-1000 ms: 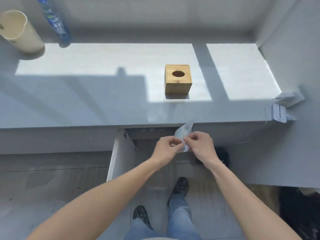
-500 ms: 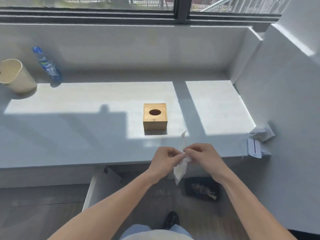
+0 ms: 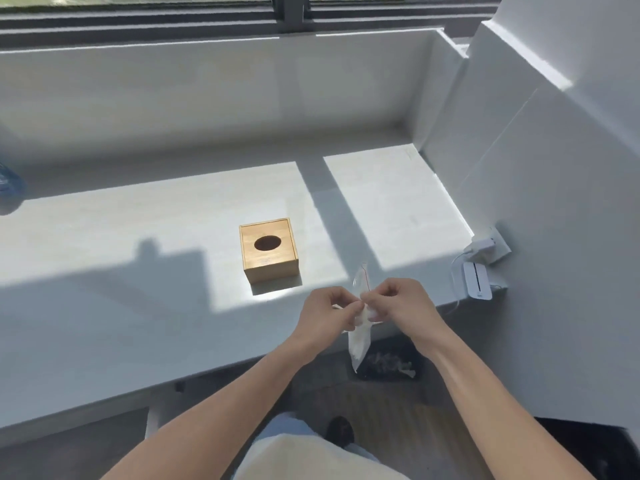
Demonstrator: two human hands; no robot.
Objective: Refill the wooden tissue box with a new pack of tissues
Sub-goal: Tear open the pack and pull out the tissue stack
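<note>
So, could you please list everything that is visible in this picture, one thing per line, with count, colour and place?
wooden tissue box: one, light brown, on the counter in sunlight, lid on, oval hole empty
plastic wrapper: one, clear white, pinched between both hands, hanging over the counter's front edge
counter: one, white, below the window
bottle: one, blue, far left edge, mostly cut off
charger: one, white, plugged in the right wall
small device: one, white, right end of counter
bin: one, black, on the floor below the counter
left hand: one, closed on the wrapper
right hand: one, closed on the wrapper
</note>
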